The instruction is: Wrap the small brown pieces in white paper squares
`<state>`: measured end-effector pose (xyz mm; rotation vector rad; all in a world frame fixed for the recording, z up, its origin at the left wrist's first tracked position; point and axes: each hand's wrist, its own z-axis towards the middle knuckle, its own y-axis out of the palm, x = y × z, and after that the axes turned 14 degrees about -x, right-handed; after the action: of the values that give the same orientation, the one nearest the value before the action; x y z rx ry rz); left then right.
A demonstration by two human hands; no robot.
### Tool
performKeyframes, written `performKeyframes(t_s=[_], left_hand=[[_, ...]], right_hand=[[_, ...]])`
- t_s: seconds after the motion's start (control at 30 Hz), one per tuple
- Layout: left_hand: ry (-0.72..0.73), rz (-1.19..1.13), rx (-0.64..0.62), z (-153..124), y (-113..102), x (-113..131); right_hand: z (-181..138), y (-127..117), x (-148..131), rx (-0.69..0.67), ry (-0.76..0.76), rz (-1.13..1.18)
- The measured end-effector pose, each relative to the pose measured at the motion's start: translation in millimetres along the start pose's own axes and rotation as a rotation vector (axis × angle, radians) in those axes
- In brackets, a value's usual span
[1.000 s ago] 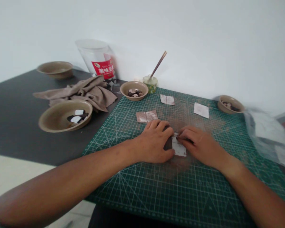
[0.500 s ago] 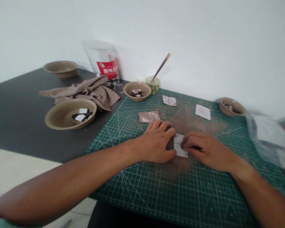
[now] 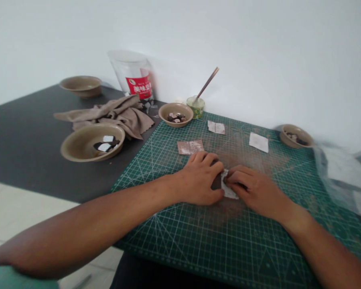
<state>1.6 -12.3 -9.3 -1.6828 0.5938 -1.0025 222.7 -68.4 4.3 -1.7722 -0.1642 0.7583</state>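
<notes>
On the green cutting mat [image 3: 180, 224] a small pale sheet with brownish smudges [image 3: 230, 193] lies between my hands. My left hand [image 3: 198, 178] rests on the mat with its fingers spread, thumb and index at the sheet's left edge. My right hand [image 3: 249, 186] is closed in a pinch, fingertips down on the sheet. Something dark shows under those fingertips, too small and covered to name. Reddish-brown dust [image 3: 225, 214] lies around the sheet. Beyond my left hand is a brown-stained sheet [image 3: 190, 147].
Two more pale sheets [image 3: 216, 127] [image 3: 258, 142] lie farther back. Bowls with small dark pieces stand at back [image 3: 176, 123], right [image 3: 297, 145] and left [image 3: 78, 154]. A brown cloth [image 3: 108, 116], a clear tub [image 3: 132, 72], a green cup with sticks [image 3: 196, 110] and a plastic bag [image 3: 327, 176] surround the mat.
My right hand's fingertips have moved left and slightly up across the sheet, covering more of it. My left hand stays in place. The view has shifted slightly.
</notes>
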Motion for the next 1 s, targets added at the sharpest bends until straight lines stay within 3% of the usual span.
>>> performKeyframes(t_s=[0.1, 0.23, 0.4, 0.57, 0.73, 0.9, 1.0], left_hand=[[-0.005, 0.001, 0.001, -0.2, 0.1, -0.6], [0.014, 0.0, -0.003, -0.8, -0.3, -1.1], [0.007, 0.002, -0.011, -0.6, -1.7, -0.8], [0.003, 0.002, -0.021, -0.8, -2.1, 0.3], [0.0, 0.01, -0.011, -1.1, -0.8, 0.2], [0.006, -0.003, -0.012, -1.2, -0.8, 0.1], [0.009, -0.002, -0.016, -1.1, -1.1, 0.3]], right_hand=[[0.8, -2.3, 2.4, -0.005, 0.036, -0.031], [-1.2, -2.0, 0.2, -0.106, -0.056, 0.008], [1.6, 0.2, -1.1, 0.034, 0.028, -0.043], [-1.2, 0.9, -1.4, -0.089, -0.055, -0.019], [2.0, -0.3, -0.2, 0.032, 0.058, -0.051], [-1.8, -4.4, -3.2, -0.119, -0.023, -0.025], [-0.1, -1.1, -3.6, -0.047, -0.007, -0.069]])
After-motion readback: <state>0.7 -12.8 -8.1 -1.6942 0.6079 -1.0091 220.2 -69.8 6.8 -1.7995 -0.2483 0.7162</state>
